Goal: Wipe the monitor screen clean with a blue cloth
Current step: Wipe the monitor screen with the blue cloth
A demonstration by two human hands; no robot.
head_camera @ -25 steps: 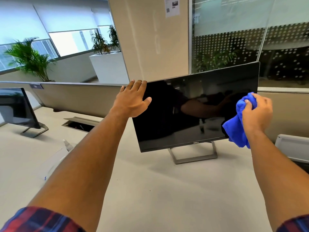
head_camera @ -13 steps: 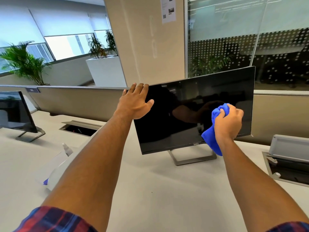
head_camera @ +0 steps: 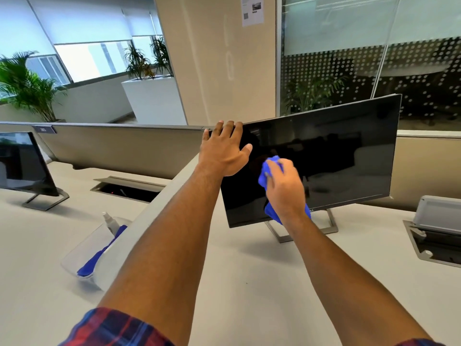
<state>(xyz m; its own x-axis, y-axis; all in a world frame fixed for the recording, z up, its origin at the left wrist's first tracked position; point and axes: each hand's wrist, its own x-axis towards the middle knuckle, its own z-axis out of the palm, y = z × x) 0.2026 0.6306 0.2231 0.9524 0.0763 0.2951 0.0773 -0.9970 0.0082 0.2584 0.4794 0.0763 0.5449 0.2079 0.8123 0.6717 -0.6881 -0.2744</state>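
Note:
A black monitor (head_camera: pixel 349 156) stands on a metal stand on the white desk, its screen dark and glossy. My left hand (head_camera: pixel 222 151) grips the monitor's top left corner, fingers over the top edge and thumb on the screen. My right hand (head_camera: pixel 284 188) holds a bunched blue cloth (head_camera: pixel 270 171) and presses it against the left part of the screen, just right of my left hand. Part of the cloth hangs below my right wrist, over the bottom bezel.
A clear spray bottle (head_camera: pixel 111 223) lies on the desk at the left beside another blue cloth (head_camera: pixel 97 258). A second monitor (head_camera: pixel 22 166) stands far left. An open cable hatch (head_camera: pixel 127 188) is behind, and another hatch with a raised grey lid (head_camera: pixel 439 216) at the right.
My right hand has swept the blue cloth leftward across the screen, from the right edge to the left part. My left hand has stayed on the top left corner.

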